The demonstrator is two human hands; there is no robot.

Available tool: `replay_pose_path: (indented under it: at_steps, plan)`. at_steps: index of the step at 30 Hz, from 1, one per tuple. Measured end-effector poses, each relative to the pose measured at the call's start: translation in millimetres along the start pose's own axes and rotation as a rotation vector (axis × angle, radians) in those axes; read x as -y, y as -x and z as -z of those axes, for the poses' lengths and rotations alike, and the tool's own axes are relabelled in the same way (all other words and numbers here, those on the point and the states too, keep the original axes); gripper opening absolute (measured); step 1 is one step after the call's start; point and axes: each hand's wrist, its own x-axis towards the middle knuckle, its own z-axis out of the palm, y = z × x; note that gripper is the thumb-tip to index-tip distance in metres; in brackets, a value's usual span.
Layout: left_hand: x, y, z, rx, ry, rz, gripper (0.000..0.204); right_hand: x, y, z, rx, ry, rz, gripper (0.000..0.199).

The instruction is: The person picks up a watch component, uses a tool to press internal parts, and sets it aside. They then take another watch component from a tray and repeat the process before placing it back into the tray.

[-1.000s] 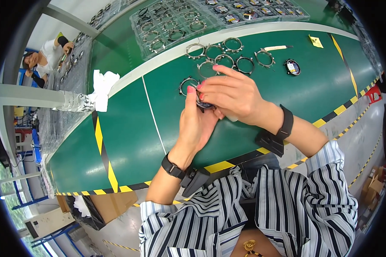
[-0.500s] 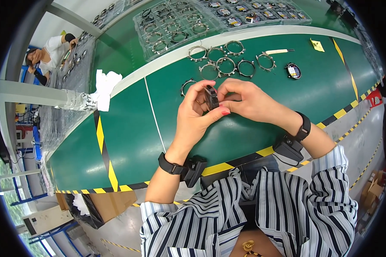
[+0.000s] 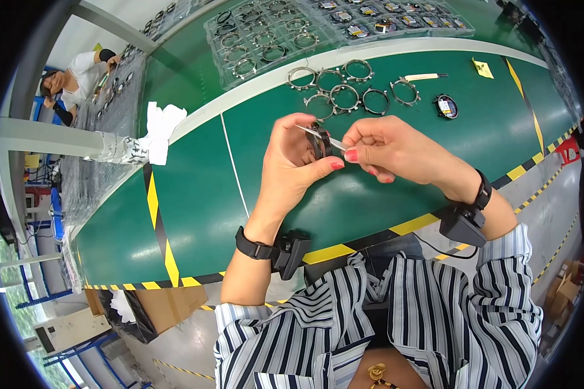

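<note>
My left hand [image 3: 291, 159] is closed around a dark round watch case [image 3: 320, 144], held on edge above the green table between thumb and fingers. My right hand [image 3: 396, 148] pinches a thin pale pointed strip [image 3: 334, 143], which crosses the case toward the left fingers. Whether this is a tool or a peeled piece, I cannot tell. Beyond the hands lie several metal watch rings [image 3: 345, 98] on the green table [image 3: 201, 214]. A round watch module [image 3: 446, 106] lies to the right of them.
A pale-handled tool [image 3: 423, 76] and a yellow note [image 3: 481, 69] lie farther back. Behind a white ledge stand clear trays of rings [image 3: 266, 39] and of watch modules [image 3: 392, 19]. A metal post [image 3: 45, 138] juts in at left. A co-worker [image 3: 78, 81] sits far left.
My right hand has drawn back to the right and turned, and the pale strip now shows between it and the case. The ring left of the hands is no longer visible.
</note>
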Motion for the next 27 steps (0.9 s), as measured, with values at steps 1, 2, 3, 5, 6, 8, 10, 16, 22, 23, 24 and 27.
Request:
replay_pose_path:
  at_steps: [1,2,3,5,6,8,10,16,22,23,24,27]
  plan:
    - [1,0,1,-0.023,0.007,-0.032,0.055,0,0,-1,-0.025,0.035,-0.004,0.011]
    - [0,-1,4,-0.027,0.005,-0.033,0.055,-1,0,0,-0.021,0.035,-0.003,0.011]
    - [-1,-3,10,-0.116,-0.064,-0.063,0.055,-4,2,3,-0.078,0.152,0.065,0.011]
    - [-3,-4,20,-0.295,-0.202,-0.121,0.055,-14,6,10,-0.19,0.385,0.202,0.012]
    - [-4,-4,19,-0.302,-0.206,-0.128,0.055,-23,8,14,-0.184,0.388,0.21,0.012]
    - [-3,-3,11,-0.211,-0.074,-0.154,0.055,-45,11,21,-0.412,0.64,0.342,0.014]
    - [-3,-2,7,-0.164,-0.013,-0.17,0.055,-53,9,23,-0.529,0.762,0.414,0.016]
    - [10,2,3,-0.062,-0.144,-0.204,0.054,-24,-11,-11,-0.381,0.372,0.587,0.026]
    - [9,4,2,-0.043,-0.183,-0.248,0.053,-23,-19,-25,-0.21,0.166,0.501,0.022]
    - [8,4,3,-0.027,-0.185,-0.258,0.053,-25,-18,-24,-0.219,0.205,0.531,0.021]
    - [8,4,4,-0.011,-0.187,-0.269,0.053,-26,-18,-24,-0.228,0.243,0.561,0.02]
    - [7,4,5,0.026,-0.159,-0.275,0.053,-22,-14,-23,-0.214,0.299,0.583,0.016]
